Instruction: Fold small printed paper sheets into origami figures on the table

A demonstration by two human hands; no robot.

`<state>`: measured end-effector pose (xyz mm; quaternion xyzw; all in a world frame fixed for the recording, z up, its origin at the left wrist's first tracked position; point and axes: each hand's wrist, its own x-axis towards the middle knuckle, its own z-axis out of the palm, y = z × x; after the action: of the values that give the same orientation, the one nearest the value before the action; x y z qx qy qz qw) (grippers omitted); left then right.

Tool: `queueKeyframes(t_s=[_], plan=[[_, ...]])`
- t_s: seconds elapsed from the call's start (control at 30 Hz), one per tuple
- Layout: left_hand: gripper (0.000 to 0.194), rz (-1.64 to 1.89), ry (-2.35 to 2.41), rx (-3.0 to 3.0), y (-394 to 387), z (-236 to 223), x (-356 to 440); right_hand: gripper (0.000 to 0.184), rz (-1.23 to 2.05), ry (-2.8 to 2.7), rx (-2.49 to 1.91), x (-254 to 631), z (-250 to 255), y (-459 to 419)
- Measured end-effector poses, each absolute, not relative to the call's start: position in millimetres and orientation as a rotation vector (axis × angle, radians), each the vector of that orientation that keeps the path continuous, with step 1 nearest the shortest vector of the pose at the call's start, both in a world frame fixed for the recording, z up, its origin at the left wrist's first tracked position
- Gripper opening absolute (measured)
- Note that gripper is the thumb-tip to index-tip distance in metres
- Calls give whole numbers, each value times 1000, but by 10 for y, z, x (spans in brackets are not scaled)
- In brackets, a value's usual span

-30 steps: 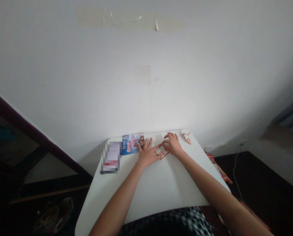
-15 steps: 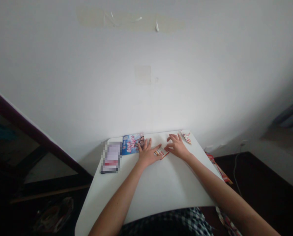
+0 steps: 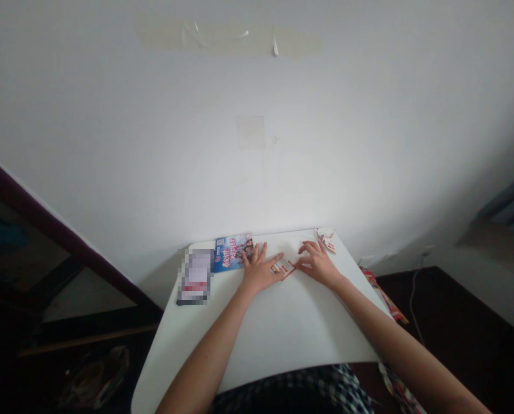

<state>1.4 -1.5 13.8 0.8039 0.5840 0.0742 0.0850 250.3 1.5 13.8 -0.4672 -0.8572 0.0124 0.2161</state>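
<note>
Red-edged printed paper (image 3: 285,267) flat on counter (image 3: 278,328), between the hands. Left hand (image 3: 259,272) spread wide, thumb and forefinger over paper's near side. Right hand (image 3: 318,264) half-curled, fingertips at paper's other edge; pinch or mere touch, cannot tell. Blue leaflet (image 3: 228,254) left of left hand, its fingers overlapping. Pixelated slab (image 3: 197,273) farther left. Crumpled wrapper (image 3: 327,240) just beyond right hand.

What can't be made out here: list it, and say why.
All in the head view:
Part of the red-and-white card: hidden by the left hand.
The card's print: too small to read.
The phone screen: blurred by pixelation.
Whether the right hand pinches the card's edge: too small to tell.
The upper arms: cut off by the bottom edge.
</note>
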Motion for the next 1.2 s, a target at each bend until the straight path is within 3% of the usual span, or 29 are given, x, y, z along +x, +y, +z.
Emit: queueKeyframes(t_s=[0.2,0.53,0.77,1.2], plan=[[69,216,1753,2402,-35,159,30,10,140,-2331,-1356,2435,184,57],[64,378,1783,2439,-60,115,21,25,122,-2249,-1431,2099,18,170],[54,469,1842,2431,-122,148,46,27,69,-2195,-1460,2044,-55,93],[55,404,1891,2360,-155,244,9,26,-5,-2203,-1547,2031,35,15]])
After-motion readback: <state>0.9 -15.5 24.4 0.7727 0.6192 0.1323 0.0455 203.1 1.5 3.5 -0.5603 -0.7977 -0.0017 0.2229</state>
